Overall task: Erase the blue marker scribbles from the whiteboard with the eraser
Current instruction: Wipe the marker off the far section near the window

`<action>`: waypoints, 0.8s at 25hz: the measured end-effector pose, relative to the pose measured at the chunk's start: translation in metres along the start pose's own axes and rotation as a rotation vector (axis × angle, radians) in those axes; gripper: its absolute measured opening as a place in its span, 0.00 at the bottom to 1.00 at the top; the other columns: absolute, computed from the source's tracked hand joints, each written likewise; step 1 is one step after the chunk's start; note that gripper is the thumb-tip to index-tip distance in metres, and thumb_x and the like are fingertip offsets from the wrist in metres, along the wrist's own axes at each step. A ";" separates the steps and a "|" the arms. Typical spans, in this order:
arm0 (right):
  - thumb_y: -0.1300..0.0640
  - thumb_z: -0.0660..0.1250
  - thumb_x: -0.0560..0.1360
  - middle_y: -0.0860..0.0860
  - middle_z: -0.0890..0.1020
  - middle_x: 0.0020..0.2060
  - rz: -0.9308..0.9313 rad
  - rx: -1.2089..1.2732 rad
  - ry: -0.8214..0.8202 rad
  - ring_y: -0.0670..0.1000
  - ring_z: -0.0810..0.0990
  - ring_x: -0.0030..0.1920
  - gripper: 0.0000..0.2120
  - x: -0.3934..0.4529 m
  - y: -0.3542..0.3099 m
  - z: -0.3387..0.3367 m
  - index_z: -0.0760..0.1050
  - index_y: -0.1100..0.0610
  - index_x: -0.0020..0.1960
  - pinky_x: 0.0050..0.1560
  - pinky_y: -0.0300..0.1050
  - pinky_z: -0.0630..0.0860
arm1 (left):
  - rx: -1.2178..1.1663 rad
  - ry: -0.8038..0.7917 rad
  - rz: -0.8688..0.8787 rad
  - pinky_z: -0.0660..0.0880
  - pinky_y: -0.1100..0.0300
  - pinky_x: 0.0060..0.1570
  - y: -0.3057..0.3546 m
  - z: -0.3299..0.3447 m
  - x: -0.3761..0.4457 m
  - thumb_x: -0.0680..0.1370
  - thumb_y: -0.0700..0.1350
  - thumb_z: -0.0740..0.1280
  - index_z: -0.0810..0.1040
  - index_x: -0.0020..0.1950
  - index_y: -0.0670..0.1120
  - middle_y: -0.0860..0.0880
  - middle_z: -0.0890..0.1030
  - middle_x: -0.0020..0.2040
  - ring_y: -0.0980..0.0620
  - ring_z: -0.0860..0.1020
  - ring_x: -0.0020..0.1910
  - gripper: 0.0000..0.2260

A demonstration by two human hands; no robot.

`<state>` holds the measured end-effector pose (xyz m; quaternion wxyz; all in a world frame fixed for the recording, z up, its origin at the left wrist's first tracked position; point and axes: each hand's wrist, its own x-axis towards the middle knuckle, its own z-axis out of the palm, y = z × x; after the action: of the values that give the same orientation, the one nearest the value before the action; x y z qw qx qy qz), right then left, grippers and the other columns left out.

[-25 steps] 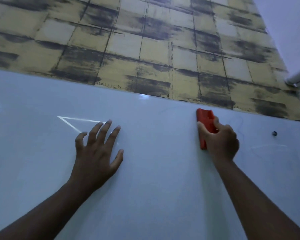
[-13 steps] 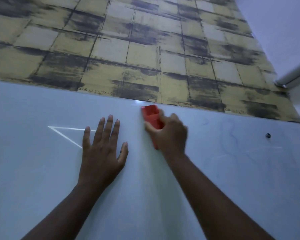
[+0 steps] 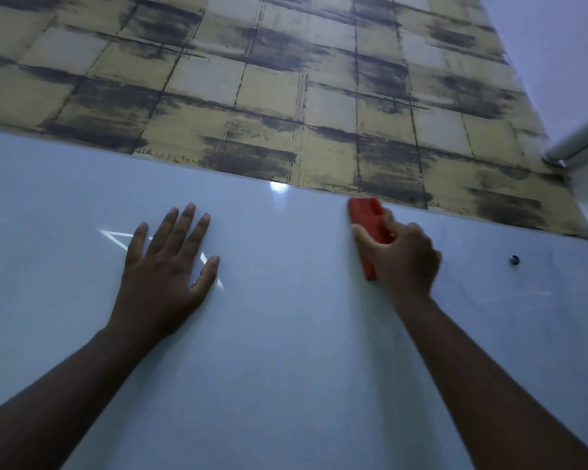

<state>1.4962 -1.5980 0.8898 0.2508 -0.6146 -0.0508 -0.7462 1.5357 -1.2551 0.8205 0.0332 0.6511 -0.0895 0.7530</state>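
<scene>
Head view, close, seemingly upward along whiteboard (image 3: 286, 368)

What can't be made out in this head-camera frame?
- Underside of the red eraser: pressed to the whiteboard.
- Eraser's lower right: covered by the motion-blurred right hand.
- Blue scribbles: faint traces only in dim light.
- White triangle reflection: partly behind the left hand.
- Board's left, right and bottom: cropped.

The left hand (image 3: 165, 266) lay flat, palm pressed down, fingers spread and pointing up and away, thumb out to the right, its bare forearm running back to the lower left corner. The right hand (image 3: 404, 262) was curled into a grip, knuckles bent, thumb to the left side, slightly blurred; its bare forearm stretched down to the lower right corner
</scene>
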 end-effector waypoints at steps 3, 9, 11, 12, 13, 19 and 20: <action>0.31 0.70 0.73 0.57 0.85 0.54 0.123 0.000 0.067 0.59 0.83 0.53 0.36 0.013 0.049 -0.016 0.77 0.54 0.72 0.60 0.61 0.77 | 0.006 0.003 -0.011 0.50 0.39 0.82 0.001 0.000 -0.001 0.84 0.61 0.49 0.57 0.87 0.51 0.48 0.55 0.87 0.48 0.54 0.86 0.32; 0.34 0.71 0.74 0.58 0.84 0.53 0.164 0.028 0.063 0.60 0.82 0.53 0.34 -0.001 0.040 -0.015 0.77 0.55 0.72 0.58 0.59 0.78 | -0.015 0.050 -0.015 0.50 0.39 0.82 0.006 -0.002 -0.005 0.84 0.60 0.51 0.59 0.86 0.49 0.46 0.57 0.86 0.46 0.56 0.85 0.31; 0.35 0.72 0.74 0.56 0.81 0.47 0.114 0.024 0.034 0.60 0.81 0.50 0.33 -0.025 0.020 -0.009 0.77 0.53 0.72 0.55 0.60 0.78 | -0.021 0.056 -0.008 0.50 0.38 0.82 0.006 -0.001 -0.007 0.84 0.59 0.51 0.59 0.86 0.48 0.45 0.57 0.86 0.45 0.56 0.85 0.31; 0.35 0.71 0.73 0.55 0.79 0.44 0.066 0.014 0.017 0.61 0.81 0.48 0.32 -0.040 0.006 -0.004 0.78 0.52 0.71 0.53 0.59 0.78 | -0.025 0.059 -0.004 0.51 0.38 0.82 0.005 0.000 -0.009 0.84 0.59 0.51 0.59 0.86 0.48 0.45 0.57 0.86 0.44 0.56 0.85 0.31; 0.34 0.70 0.72 0.53 0.77 0.42 0.005 0.005 -0.003 0.60 0.81 0.45 0.32 -0.057 -0.009 0.002 0.78 0.50 0.71 0.51 0.57 0.77 | -0.026 0.066 -0.003 0.51 0.37 0.81 0.006 0.001 -0.012 0.84 0.58 0.52 0.60 0.86 0.47 0.44 0.57 0.86 0.44 0.57 0.85 0.31; 0.31 0.62 0.74 0.47 0.72 0.40 -0.289 -0.118 -0.140 0.49 0.73 0.39 0.33 -0.144 -0.056 0.007 0.75 0.47 0.73 0.47 0.48 0.71 | -0.059 0.054 -0.003 0.50 0.36 0.82 0.014 -0.005 -0.037 0.85 0.57 0.51 0.60 0.86 0.44 0.41 0.57 0.86 0.41 0.56 0.85 0.31; 0.30 0.62 0.74 0.47 0.72 0.39 -0.300 -0.131 -0.144 0.48 0.73 0.38 0.32 -0.149 -0.050 0.002 0.75 0.46 0.72 0.46 0.48 0.71 | -0.065 0.054 -0.018 0.49 0.36 0.82 0.019 -0.006 -0.046 0.85 0.56 0.51 0.59 0.86 0.43 0.41 0.56 0.86 0.40 0.55 0.85 0.31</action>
<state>1.4939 -1.5068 0.7612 0.0916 -0.6670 -0.1109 -0.7310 1.5337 -1.2693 0.7727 0.0637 0.6298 -0.1070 0.7667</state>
